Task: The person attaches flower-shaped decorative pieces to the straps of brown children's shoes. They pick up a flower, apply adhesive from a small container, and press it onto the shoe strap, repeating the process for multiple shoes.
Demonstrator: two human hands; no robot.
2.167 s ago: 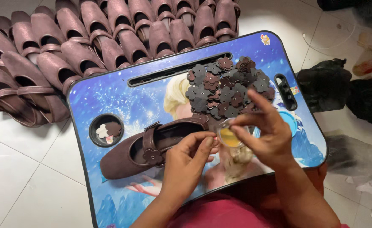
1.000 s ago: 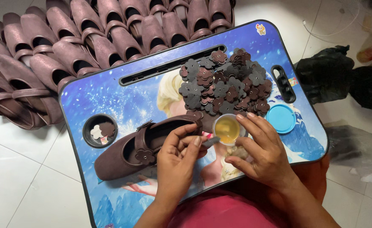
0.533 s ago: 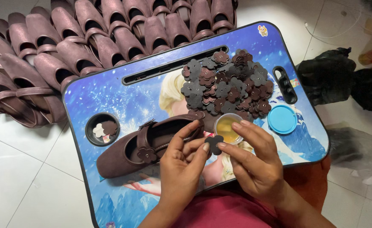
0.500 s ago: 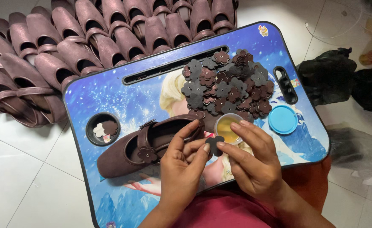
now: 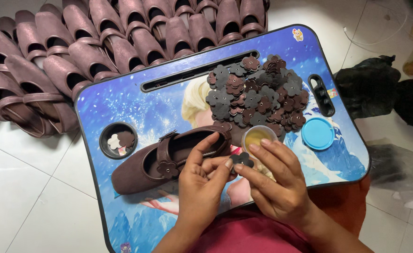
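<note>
1. Bright, even light, daylight-like, stronger at the top right, where the floor (image 5: 305, 11) washes out to near white.
2. Soft sheen on the glossy tabletop (image 5: 122, 100); no hard glare.
3. Shadows are faint and short under the hands and the shoe (image 5: 169, 159).
4. Focus is sharp at centre; the corners soften, with slight wide-angle bending.

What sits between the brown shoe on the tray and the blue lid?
In the head view, a small open pot of yellowish glue sits between the shoe and lid.
</note>
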